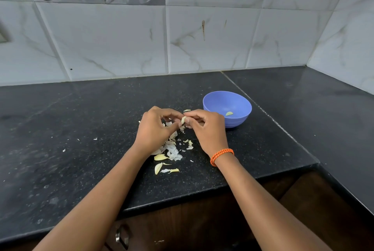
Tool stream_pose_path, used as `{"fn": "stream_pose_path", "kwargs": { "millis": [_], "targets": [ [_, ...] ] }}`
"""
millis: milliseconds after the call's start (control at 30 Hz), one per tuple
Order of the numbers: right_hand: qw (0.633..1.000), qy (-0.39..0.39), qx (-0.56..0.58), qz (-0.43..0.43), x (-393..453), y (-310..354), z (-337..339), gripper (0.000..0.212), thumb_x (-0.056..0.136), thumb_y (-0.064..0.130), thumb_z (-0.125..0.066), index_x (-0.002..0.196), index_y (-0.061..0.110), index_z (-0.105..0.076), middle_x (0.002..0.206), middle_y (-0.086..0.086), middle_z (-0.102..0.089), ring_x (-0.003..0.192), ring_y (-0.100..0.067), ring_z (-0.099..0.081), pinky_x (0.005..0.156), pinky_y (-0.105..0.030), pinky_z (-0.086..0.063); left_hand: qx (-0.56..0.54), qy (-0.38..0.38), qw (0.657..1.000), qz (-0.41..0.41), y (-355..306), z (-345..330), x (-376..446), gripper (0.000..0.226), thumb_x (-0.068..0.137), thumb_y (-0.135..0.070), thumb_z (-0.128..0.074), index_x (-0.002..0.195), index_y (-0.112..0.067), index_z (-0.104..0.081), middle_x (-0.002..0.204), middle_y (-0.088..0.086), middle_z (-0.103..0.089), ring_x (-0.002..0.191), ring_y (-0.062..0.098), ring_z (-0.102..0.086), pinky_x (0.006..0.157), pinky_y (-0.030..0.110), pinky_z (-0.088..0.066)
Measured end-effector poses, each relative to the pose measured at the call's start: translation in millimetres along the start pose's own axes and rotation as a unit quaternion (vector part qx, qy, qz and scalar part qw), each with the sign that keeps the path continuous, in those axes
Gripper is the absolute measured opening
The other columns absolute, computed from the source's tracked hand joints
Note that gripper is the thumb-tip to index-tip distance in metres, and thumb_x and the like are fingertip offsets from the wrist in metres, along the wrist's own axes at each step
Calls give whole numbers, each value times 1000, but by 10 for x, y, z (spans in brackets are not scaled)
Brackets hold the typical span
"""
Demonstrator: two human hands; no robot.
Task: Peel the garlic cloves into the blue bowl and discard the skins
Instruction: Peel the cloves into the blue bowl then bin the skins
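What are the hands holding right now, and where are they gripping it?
A garlic clove, pinched between the fingertips of the left hand and right hand, above the skins. The exact grip spots are hidden.

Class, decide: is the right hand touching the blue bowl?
Cannot tell. In the head view the right hand overlaps the blue bowl's near left side, so no contact or gap shows; its fingers pinch the garlic clove.

Black speckled counter (pixel 81 129), marbled wall tiles (pixel 101 38), cupboard handle (pixel 121 234)

Bowl (pixel 238 123) right of the hands (pixel 183 123); one clove (pixel 229 113) in it; skins (pixel 172 151) on the counter (pixel 81 129) below them
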State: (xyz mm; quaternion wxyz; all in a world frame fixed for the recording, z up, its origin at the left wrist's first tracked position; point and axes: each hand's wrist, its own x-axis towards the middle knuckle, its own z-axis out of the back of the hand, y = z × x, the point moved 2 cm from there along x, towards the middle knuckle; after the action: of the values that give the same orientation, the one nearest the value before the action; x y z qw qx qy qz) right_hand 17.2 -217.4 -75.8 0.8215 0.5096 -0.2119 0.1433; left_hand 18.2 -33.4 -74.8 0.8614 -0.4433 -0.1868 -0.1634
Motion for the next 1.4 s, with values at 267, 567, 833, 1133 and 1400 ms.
{"fn": "stream_pose_path", "kwargs": {
  "millis": [267, 567, 833, 1133, 1400],
  "targets": [
    [998, -26, 54, 1, -29, 7, 39, 8, 92, 14, -84, 98, 13, -80, 89, 7, -79, 85, -10, -77, 78, -35, -66, -5, -13, 1000, -14, -32, -17, 0, 17, 89, -29, -88, 101, -41, -84, 85, -23, -78, 89, 13, -67, 82, 46, -57],
    [997, -25, -6, 66, -43, 15, -6, 7, 91, 5, -81, 88, 11, -79, 84, 7, -78, 79, -9, -74, 71, -30, -62, 1, -46, 999, 1, -46, -8, -5, 6, 86, -32, -91, 85, -34, -85, 80, -20, -78, 75, 9, -74, 70, 47, -62],
    [996, -25, -10, 87, -23, 3, -16, 10, 95, 9, -78, 103, 13, -83, 98, 4, -77, 92, -8, -72, 78, -16, -57, 71, -58, 996, -18, -46, -7, -19, 4, 93, -35, -84, 91, -37, -84, 79, -23, -77, 75, 3, -72, 68, 40, -61],
    [998, 3, 40, 38, -13, -56, -30, 11, 99, 8, -74, 105, 13, -81, 96, 7, -79, 90, -9, -77, 81, -27, -64, 118, -36, 992, -32, -23, -59, -12, 17, 95, -43, -78, 82, -34, -71, 74, -18, -71, 71, 7, -68, 65, 40, -58],
    [998, 29, 58, 12, -7, -95, -65, 15, 101, 6, -70, 109, 11, -82, 103, 4, -79, 91, -14, -77, 82, -37, -66, 29, 21, 999, -20, 33, -86, 0, 19, 93, -46, -70, 80, -33, -73, 74, -9, -74, 68, 19, -68, 68, 51, -56]
  ]
}}
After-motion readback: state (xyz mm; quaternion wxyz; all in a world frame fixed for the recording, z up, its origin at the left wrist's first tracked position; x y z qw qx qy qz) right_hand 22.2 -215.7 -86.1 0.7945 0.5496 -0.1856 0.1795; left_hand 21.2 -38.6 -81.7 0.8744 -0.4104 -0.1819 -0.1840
